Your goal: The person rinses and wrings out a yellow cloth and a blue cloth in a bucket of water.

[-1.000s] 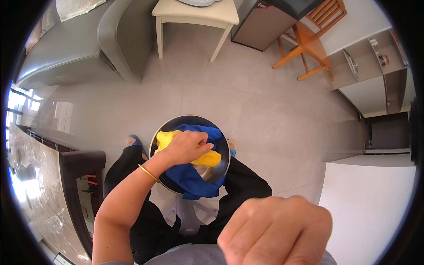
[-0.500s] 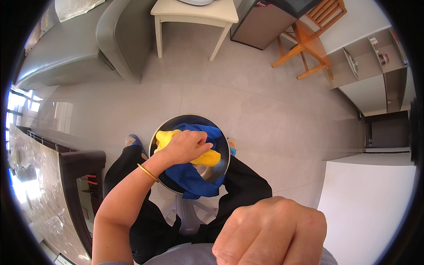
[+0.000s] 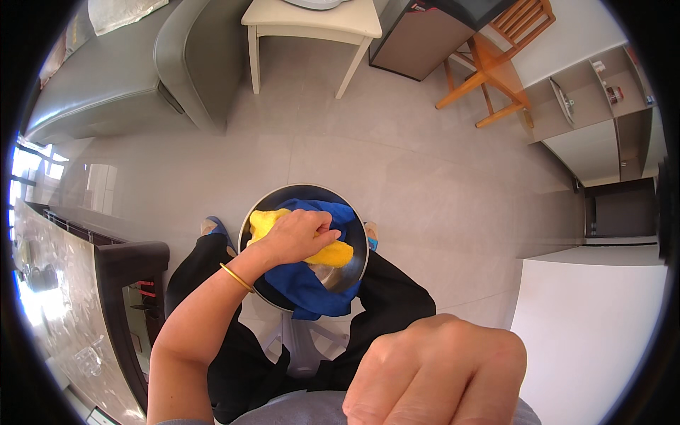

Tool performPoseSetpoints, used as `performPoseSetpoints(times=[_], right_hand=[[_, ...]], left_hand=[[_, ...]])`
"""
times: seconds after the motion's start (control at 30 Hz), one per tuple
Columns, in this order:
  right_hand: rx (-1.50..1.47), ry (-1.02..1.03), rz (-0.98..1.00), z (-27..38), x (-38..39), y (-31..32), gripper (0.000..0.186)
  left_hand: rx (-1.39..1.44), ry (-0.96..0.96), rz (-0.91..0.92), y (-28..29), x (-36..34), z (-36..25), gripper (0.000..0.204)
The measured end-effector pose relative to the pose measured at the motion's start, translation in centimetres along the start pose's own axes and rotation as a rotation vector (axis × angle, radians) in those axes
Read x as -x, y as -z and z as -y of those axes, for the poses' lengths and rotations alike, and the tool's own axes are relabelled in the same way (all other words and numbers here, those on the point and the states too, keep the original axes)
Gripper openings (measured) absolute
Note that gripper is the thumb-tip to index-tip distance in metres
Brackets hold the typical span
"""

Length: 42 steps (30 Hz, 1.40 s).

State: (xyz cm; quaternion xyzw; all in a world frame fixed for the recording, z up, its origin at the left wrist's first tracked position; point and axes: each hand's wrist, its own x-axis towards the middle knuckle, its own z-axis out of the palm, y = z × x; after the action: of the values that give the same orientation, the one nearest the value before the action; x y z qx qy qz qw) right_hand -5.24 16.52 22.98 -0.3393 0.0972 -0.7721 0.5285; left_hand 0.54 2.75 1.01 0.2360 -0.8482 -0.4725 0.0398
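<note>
My left hand (image 3: 303, 234) is closed on a yellow cloth (image 3: 338, 253) over a round dark pan (image 3: 256, 280) with a pale rim. A blue cloth (image 3: 294, 285) lies in the same pan and spills over its near edge. Between the cloths a shiny metallic surface (image 3: 338, 278) shows. Large and close in the foreground, my right hand (image 3: 439, 372) is curled with its knuckles up. Its fingertips are hidden, so whatever it grips, if anything, is out of sight.
The pan rests on a pale plastic stool (image 3: 303, 347) between my legs. A dark-framed table (image 3: 106, 283) stands at left, a white cabinet (image 3: 588, 319) at right. Farther off are a grey sofa (image 3: 106, 92), a cream table (image 3: 312, 25) and a wooden chair (image 3: 496, 64).
My right hand has shifted very slightly to the right. My left hand, the cloths and the pan look the same.
</note>
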Motion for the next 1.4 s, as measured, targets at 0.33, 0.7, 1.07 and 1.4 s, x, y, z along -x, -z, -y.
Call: performPoseSetpoints(times=[0.33,0.7,1.07,1.4], right_hand=[[0.100,-0.038,-0.103,0.8,-0.9,-0.8,0.009],[0.136,-0.032,0.008,0.6,-1.0,-0.2,0.011],[0.567,-0.284,-0.166,1.9,-4.3,6.7,0.013],[0.596,-0.390,-0.420,-2.1,-2.5,19.0,0.020]], left_hand=[[0.005,0.003,0.002,0.0,0.0,-0.2,0.035],[-0.102,0.108,0.113,1.1,0.2,-1.7,0.047],[0.711,0.066,0.157,3.4,-0.3,-0.1,0.040],[1.338,0.190,0.108,6.2,1.9,-0.4,0.045]])
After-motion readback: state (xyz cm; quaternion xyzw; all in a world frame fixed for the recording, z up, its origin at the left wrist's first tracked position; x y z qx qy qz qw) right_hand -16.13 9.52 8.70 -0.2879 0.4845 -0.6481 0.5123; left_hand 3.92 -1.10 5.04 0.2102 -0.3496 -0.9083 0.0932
